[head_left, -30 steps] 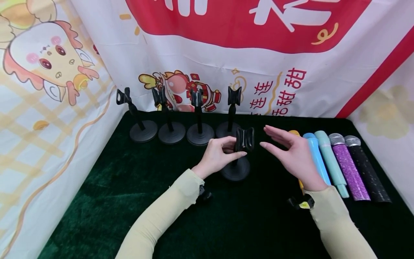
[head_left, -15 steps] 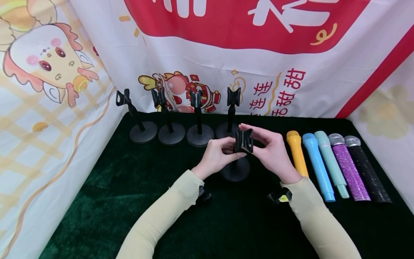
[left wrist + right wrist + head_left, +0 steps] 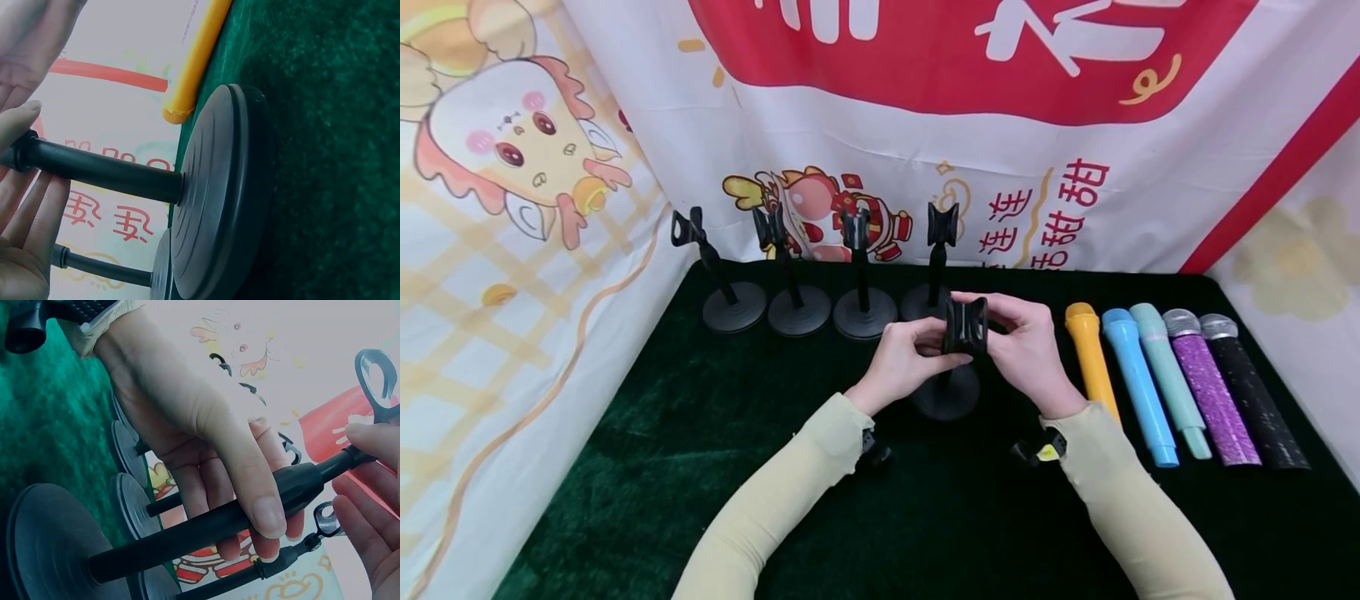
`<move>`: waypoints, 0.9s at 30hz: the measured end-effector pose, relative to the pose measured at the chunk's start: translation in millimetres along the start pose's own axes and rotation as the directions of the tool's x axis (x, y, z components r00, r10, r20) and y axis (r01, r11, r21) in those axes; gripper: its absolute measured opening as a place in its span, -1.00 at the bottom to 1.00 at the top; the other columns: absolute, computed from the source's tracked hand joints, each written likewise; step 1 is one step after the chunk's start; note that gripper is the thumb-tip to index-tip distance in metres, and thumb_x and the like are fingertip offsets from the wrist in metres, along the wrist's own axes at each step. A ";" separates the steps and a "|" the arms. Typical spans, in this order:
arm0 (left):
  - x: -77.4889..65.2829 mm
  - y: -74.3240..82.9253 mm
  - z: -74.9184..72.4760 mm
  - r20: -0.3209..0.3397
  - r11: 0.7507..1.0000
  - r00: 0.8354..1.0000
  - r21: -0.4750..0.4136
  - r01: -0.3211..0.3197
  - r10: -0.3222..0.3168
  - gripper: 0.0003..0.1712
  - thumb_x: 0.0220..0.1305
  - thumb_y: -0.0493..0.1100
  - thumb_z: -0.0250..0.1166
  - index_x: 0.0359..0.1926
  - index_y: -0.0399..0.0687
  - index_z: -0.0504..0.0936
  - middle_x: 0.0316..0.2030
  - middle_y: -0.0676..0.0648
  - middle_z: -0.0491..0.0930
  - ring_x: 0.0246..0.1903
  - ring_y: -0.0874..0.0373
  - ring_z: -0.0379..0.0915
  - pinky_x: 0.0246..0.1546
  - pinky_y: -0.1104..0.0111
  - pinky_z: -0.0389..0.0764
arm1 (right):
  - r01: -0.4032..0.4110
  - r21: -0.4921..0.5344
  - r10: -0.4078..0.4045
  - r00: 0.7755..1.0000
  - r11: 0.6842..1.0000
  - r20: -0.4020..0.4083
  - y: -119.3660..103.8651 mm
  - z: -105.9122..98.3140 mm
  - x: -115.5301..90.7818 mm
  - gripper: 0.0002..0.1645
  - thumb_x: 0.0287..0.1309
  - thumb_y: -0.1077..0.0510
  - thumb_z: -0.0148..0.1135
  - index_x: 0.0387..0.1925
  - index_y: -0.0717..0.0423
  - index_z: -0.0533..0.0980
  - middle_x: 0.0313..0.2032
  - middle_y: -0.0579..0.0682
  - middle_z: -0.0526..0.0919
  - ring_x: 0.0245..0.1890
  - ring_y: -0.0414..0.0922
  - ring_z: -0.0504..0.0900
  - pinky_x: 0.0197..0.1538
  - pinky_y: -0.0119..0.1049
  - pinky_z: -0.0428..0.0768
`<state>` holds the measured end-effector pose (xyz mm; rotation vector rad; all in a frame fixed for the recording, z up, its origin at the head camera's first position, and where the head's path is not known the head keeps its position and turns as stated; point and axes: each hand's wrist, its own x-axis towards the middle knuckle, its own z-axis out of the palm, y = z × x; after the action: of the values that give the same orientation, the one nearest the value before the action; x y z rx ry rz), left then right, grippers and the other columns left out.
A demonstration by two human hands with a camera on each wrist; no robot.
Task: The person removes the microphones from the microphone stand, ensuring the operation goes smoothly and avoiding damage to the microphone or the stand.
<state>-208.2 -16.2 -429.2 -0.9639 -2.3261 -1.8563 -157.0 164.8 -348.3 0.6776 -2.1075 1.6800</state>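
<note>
Both hands hold a black desktop microphone stand (image 3: 947,397), whose round base rests on the green cloth. My left hand (image 3: 897,364) grips its upright pole, thumb and fingers around the thick upper part in the right wrist view. Higher up, my right hand (image 3: 1032,357) pinches the stand just below its clip (image 3: 375,384). In the head view the clip (image 3: 966,325) stands between the two hands and covers some of the fingertips. The left wrist view shows the ringed base (image 3: 215,194) and pole (image 3: 109,169) from low down.
Several matching stands (image 3: 862,312) line the back of the green cloth (image 3: 760,508). At the right lie a yellow microphone (image 3: 1088,350), a blue one (image 3: 1141,387), a mint one (image 3: 1168,379), a purple one (image 3: 1210,396) and a black one (image 3: 1251,396). A printed curtain (image 3: 700,142) hangs behind.
My right hand has come left from beside the microphones and taken hold of the upper part of the stand. My left hand has kept its grip in place.
</note>
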 end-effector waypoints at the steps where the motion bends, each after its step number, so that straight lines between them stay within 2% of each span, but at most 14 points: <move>1: 0.2 -0.4 0.2 0.002 1.000 1.000 -0.007 0.001 -0.001 -0.66 0.21 -0.11 0.54 0.01 0.01 0.73 -0.17 0.14 0.74 -0.23 0.26 0.71 -0.17 0.35 0.72 | 0.001 -0.007 -0.001 1.000 1.000 -0.005 0.4 0.2 0.0 -0.73 0.19 0.48 0.37 -0.05 0.37 0.69 -0.04 0.14 0.75 -0.07 -0.16 0.72 0.05 -0.32 0.66; 14: -0.9 -5.7 0.7 0.002 1.000 1.000 -0.024 0.010 -0.010 -0.68 0.18 -0.09 0.55 -0.03 0.07 0.76 -0.19 0.14 0.75 -0.24 0.25 0.72 -0.18 0.34 0.72 | -0.057 -0.084 0.055 0.998 0.995 -0.028 -6.8 2.1 4.4 -0.75 0.16 0.42 0.44 -0.10 0.27 0.72 -0.21 0.12 0.77 -0.32 -0.14 0.71 -0.15 -0.32 0.67; 21: 0.0 -6.5 0.4 0.008 1.000 1.000 -0.023 0.009 -0.009 -0.68 0.20 -0.11 0.54 -0.02 0.05 0.75 -0.19 0.14 0.75 -0.23 0.25 0.72 -0.16 0.34 0.72 | -0.051 -0.127 0.058 0.997 0.991 0.051 -8.5 -4.6 10.9 -0.77 0.17 0.43 0.43 -0.11 0.27 0.72 -0.20 0.10 0.78 -0.24 -0.16 0.72 -0.08 -0.30 0.70; 27: -0.3 -6.5 -0.3 0.015 0.999 1.000 -0.040 0.014 -0.014 -0.67 0.21 -0.11 0.54 0.01 0.06 0.75 -0.17 0.15 0.75 -0.21 0.24 0.72 -0.14 0.34 0.72 | -0.061 -0.109 0.073 0.991 0.992 0.114 -6.1 -9.8 14.3 -0.76 0.17 0.45 0.41 -0.10 0.30 0.70 -0.15 0.12 0.76 -0.21 -0.12 0.74 -0.06 -0.24 0.71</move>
<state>-211.0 -17.3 -434.9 -0.9716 -2.3191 -1.9141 -165.4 171.2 -333.3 0.6961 -2.3067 1.5855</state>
